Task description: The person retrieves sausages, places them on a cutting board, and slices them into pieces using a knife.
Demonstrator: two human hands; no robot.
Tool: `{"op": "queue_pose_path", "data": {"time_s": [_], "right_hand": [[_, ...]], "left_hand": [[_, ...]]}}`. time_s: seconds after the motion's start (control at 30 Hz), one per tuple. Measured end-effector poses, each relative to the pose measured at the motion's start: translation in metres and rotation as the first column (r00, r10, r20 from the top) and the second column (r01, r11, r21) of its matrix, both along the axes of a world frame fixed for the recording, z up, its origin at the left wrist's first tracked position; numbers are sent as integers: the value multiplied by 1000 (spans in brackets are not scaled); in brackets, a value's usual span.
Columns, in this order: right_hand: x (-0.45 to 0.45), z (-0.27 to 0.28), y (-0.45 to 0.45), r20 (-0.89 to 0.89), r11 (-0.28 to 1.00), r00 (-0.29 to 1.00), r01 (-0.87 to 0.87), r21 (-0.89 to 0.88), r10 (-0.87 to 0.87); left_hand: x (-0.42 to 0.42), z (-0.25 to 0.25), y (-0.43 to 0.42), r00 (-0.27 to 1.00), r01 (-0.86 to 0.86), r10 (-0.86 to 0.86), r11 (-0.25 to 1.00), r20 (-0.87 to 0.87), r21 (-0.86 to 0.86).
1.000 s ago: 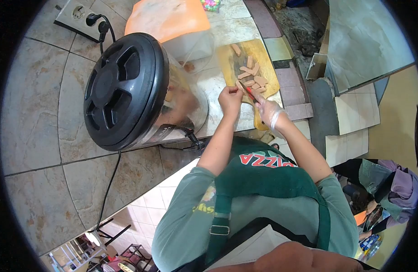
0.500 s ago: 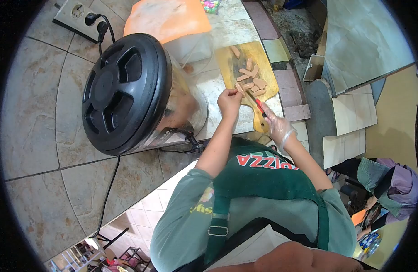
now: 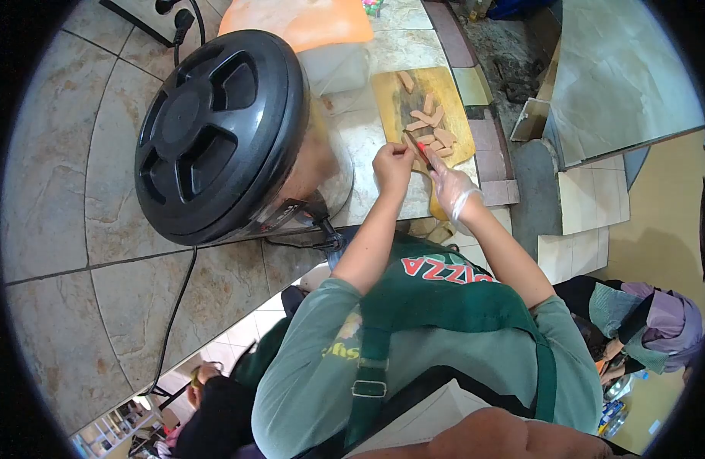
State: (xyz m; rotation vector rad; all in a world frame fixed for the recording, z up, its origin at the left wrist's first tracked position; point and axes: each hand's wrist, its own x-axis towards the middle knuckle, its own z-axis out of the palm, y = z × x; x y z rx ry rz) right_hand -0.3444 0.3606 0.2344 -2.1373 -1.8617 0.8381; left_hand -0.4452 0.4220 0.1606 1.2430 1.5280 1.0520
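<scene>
Several pink-brown pieces of sausage (image 3: 444,138) lie scattered on a wooden cutting board (image 3: 461,122). My bare left hand (image 3: 392,167) is closed in a pinch at the board's left edge, its fingertips on a narrow strip of sausage (image 3: 410,144). My right hand (image 3: 452,187), in a clear plastic glove, is wrapped round a small knife (image 3: 422,148) with red on its handle. The knife's blade is close beside the left fingertips, over the strip. My right fingers and part of the board's handle hide each other's outlines.
A large tub with a black lid (image 3: 215,130) stands left of the board. Behind it are an orange sheet (image 3: 299,23) and a power cord (image 3: 181,279). A person (image 3: 643,321) is at lower right, another person (image 3: 222,413) at lower left.
My right hand has moved up and left, bringing the knife nearer my left fingertips. The view has shifted slightly. A person in dark clothing now appears at lower left.
</scene>
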Motion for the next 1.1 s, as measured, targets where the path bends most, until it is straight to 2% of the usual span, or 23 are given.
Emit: {"op": "queue_pose_path", "data": {"time_s": [0.17,0.23,0.27,0.33,0.43,0.53,0.67,0.83,1.0,1.1], "right_hand": [[7,-9,0,-84,998,996,-9,57,14],[10,-6,-11,-34,999,999,-13,-47,11],[10,-4,-17,-34,999,999,-11,-45,10],[10,-3,-30,66,983,997,-35,-180,48],[15,-8,-48,55,988,998,-6,-155,15],[21,-6,-55,85,985,995,-29,-169,44],[26,11,-53,94,991,994,-40,-126,52],[22,-18,-32,-46,989,999,10,148,-4],[11,-20,-20,-36,996,999,-9,84,12],[10,-25,-19,-24,998,1000,-18,66,20]], "left_hand": [[0,1,-4,1000,-6,6,1000,6,11],[0,3,-3,1000,-14,14,999,-1,30],[0,0,-2,1000,-16,17,999,-10,38],[0,-3,-2,1000,-19,20,999,-18,46],[0,-4,-1,1000,-19,19,1000,-5,19],[-1,-5,0,998,3,0,999,-69,48],[-1,-1,0,999,-9,9,1000,-38,8],[0,1,-1,999,-16,17,1000,-47,9],[1,4,-1,993,-29,32,999,-111,32],[1,1,-1,996,-31,34,999,-81,39]]}}
